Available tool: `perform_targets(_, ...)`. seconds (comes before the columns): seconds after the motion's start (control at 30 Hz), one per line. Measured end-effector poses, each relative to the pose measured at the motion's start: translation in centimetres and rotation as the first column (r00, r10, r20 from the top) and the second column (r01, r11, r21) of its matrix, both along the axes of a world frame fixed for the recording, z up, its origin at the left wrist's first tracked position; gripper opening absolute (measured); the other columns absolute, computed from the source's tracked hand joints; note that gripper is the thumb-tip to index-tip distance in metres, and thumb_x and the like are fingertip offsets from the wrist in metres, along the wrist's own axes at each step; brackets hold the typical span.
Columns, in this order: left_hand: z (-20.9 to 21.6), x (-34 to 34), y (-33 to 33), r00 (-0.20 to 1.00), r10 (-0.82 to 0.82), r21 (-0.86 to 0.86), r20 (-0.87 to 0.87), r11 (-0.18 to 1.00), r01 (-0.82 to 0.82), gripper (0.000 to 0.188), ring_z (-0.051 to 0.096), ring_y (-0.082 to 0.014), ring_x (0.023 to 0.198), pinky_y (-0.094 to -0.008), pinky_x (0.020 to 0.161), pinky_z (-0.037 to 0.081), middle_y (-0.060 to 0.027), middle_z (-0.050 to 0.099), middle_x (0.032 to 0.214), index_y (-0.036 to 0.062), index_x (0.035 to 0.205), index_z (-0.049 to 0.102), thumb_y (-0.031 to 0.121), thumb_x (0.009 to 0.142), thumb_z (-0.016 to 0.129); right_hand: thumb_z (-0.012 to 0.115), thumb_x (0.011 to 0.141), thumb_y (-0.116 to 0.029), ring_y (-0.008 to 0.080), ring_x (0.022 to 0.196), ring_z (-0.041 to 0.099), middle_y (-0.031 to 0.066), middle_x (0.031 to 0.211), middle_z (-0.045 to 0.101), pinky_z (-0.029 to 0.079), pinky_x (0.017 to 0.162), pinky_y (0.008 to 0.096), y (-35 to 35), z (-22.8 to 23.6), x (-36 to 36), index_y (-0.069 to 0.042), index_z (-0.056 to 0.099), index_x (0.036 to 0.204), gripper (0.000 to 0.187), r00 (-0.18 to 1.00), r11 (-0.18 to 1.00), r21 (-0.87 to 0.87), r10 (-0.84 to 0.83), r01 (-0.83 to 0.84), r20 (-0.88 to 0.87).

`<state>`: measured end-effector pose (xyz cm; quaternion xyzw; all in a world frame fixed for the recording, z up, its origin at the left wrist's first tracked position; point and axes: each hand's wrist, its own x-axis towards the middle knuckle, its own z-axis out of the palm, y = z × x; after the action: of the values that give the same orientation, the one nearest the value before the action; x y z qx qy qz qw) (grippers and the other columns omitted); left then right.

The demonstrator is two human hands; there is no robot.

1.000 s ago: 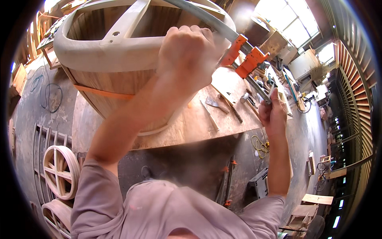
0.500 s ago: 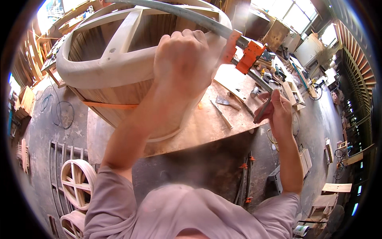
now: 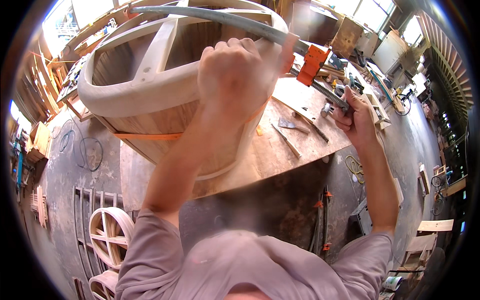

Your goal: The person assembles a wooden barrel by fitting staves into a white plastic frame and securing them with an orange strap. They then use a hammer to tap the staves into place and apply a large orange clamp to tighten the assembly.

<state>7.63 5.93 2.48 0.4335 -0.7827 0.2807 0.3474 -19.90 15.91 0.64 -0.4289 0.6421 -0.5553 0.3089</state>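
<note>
A rounded wooden frame (image 3: 145, 90) with a pale curved rim stands on the workbench (image 3: 250, 167), with plank sides and an orange strap (image 3: 147, 136) round it. My left hand (image 3: 231, 80) is closed over the near rim, its fingertips hidden on the far side. Across the top lies a pipe clamp (image 3: 225, 19) with a grey pipe and orange jaws. The orange screw head (image 3: 313, 65) sits right of the frame. At the end of its threaded screw, my right hand (image 3: 356, 117) is closed round the clamp handle (image 3: 345, 106), thumb raised.
A scraper (image 3: 293, 126), a wooden-handled tool (image 3: 286, 141) and a dark rod (image 3: 317, 129) lie on the bench. More pipe clamps (image 3: 322, 220) lie below its near edge. Round wooden frames (image 3: 111, 237) and a ladder-like rack (image 3: 82, 220) are at lower left; a cable (image 3: 90, 150) coils on the floor.
My right hand has turned and moved up and slightly right, its fingers curling in around the handle. My left hand keeps its place on the rim. The whole view has shifted slightly.
</note>
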Motion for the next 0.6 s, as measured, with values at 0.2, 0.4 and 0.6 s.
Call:
perform_targets(0.2,-0.4,0.2,-0.4,1.0,0.005,-0.02,-0.023,1.0,-0.006,0.047,0.068,-0.0211,0.073,-0.0327,0.069,0.053,-0.0076,0.066,0.078,0.0037,0.089,0.063,0.044,0.072,0.08,0.079,0.075,-0.013,0.032,0.104,0.065,0.0145,0.112,0.067,0.055,0.089,0.0384,1.8,1.2,2.6,-0.001,0.063,0.111,0.041,-0.14,0.832,-0.454,-0.515,-0.318,-0.846)
perform_targets(0.4,-0.2,0.0,-0.1,1.0,-0.009,-0.03,-0.006,1.0,0.009,0.046,0.068,-0.0207,0.073,-0.0325,0.069,0.053,-0.0071,0.066,0.079,0.004,0.089,0.063,0.042,0.07,0.081,0.061,0.097,-0.029,0.0282,0.073,0.07,0.0145,0.08,0.068,0.057,0.065,0.0368,1.5,-0.4,1.5,0.002,0.059,0.115,0.036,0.782,0.937,-0.237,0.056,-0.255,-0.621)
perform_targets(0.6,-0.2,0.2,0.0,1.0,0.018,-0.034,0.019,0.999,-0.018,0.046,0.068,-0.0206,0.075,-0.0327,0.07,0.053,-0.0068,0.066,0.08,0.005,0.089,0.063,0.042,0.069,0.082,0.042,0.107,-0.044,0.021,0.065,0.07,0.0113,0.075,0.068,0.057,0.063,0.0324,2.2,-0.6,4.1,0.001,0.054,0.133,0.054,0.982,0.995,-0.077,0.044,-0.059,-0.183)
